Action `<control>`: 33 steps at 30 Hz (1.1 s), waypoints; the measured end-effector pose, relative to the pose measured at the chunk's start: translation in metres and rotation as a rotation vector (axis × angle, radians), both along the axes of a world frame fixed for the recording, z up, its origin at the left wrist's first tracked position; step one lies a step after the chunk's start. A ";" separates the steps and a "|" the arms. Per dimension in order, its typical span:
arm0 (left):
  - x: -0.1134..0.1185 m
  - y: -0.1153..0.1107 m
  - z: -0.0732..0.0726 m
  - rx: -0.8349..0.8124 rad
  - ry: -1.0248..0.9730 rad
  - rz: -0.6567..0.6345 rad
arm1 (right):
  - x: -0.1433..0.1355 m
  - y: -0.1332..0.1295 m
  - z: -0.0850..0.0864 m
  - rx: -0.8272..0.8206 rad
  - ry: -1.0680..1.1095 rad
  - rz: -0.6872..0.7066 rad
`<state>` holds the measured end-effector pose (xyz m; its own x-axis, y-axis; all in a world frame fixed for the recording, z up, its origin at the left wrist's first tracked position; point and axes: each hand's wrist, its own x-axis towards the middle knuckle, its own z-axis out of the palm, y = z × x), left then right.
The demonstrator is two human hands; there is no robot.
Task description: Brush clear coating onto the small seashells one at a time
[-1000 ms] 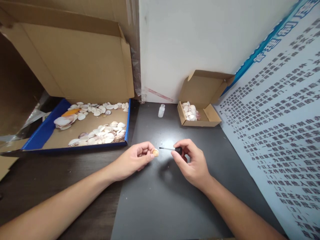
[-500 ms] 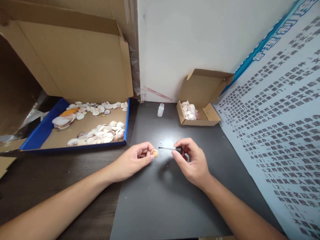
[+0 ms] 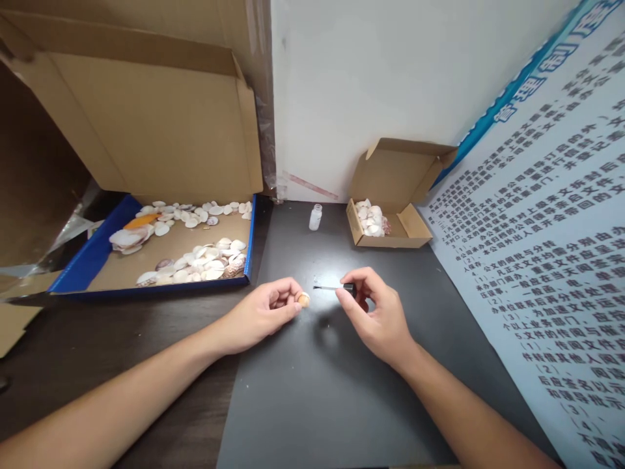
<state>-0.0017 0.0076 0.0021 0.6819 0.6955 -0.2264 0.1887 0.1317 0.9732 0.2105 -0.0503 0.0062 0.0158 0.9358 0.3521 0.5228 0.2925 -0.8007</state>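
Observation:
Between the thumb and fingers of my left hand (image 3: 266,309) is a small tan and white seashell (image 3: 303,299), held above the dark table. My right hand (image 3: 378,312) pinches the black cap of a brush applicator (image 3: 349,288). Its thin stem points left and ends in a dark brush tip, a short gap to the right of the shell. Behind the hands stands a small uncapped bottle (image 3: 315,217), clear with whitish contents.
At the left lies an open blue-edged cardboard box (image 3: 249,242) with many seashells (image 3: 208,260). A smaller open cardboard box (image 3: 400,241) at the back right holds white shells (image 3: 372,219). A printed panel (image 3: 551,228) slopes along the right, and a white wall (image 3: 390,78) rises behind.
The brush tip has drawn slightly right, away from the shell, and the cap has turned a little in my right fingers. My left hand keeps its hold. The view has shifted slightly.

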 end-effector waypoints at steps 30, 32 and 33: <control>-0.002 0.000 -0.002 -0.002 0.011 0.009 | 0.004 0.005 -0.003 -0.107 0.063 0.075; -0.002 0.000 -0.002 0.004 0.020 0.009 | 0.003 0.005 -0.003 -0.098 0.097 0.082; -0.001 0.000 -0.002 0.009 0.021 0.007 | 0.003 0.006 -0.003 -0.101 0.109 0.114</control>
